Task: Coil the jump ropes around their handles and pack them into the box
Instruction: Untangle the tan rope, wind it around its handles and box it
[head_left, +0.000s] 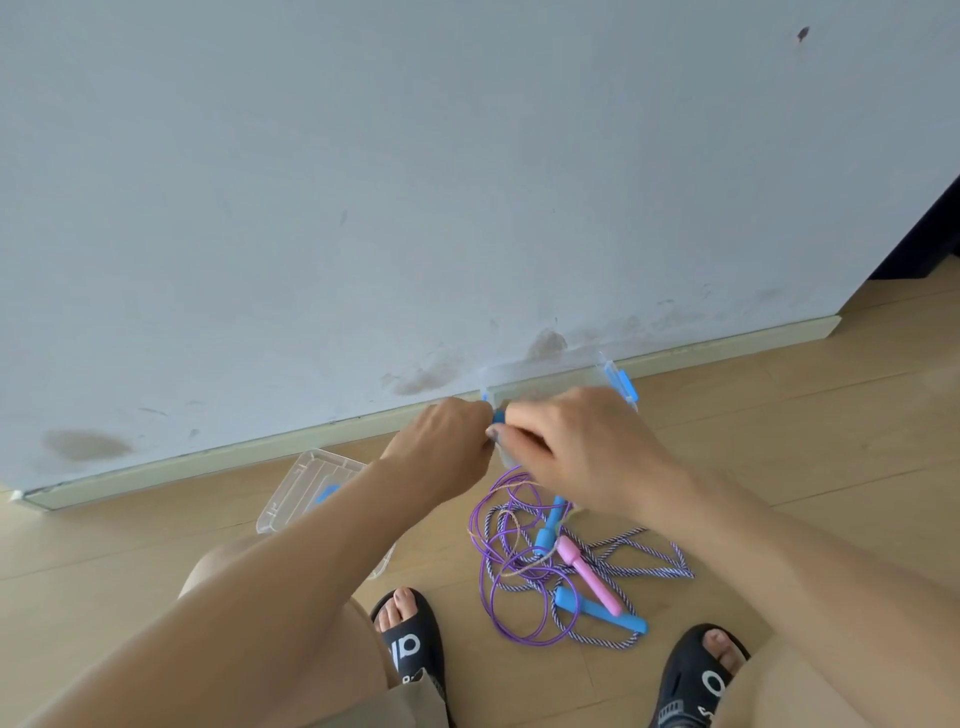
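My left hand (444, 447) and my right hand (576, 447) meet in the air in front of the clear box (618, 379) by the wall. Between them a blue handle (498, 415) shows, gripped by the left hand, and the right hand's fingers pinch it or its rope from the other side. A purple rope (511, 592) hangs from the hands to a tangled pile on the floor. In that pile lie a pink handle (589, 577), blue handles (597, 610) and a striped rope (654, 564).
The clear lid (306, 486) with a blue latch lies on the wood floor at left, partly under my left arm. My feet in black slides (410, 639) flank the pile. The wall and baseboard (208, 460) run just behind the box.
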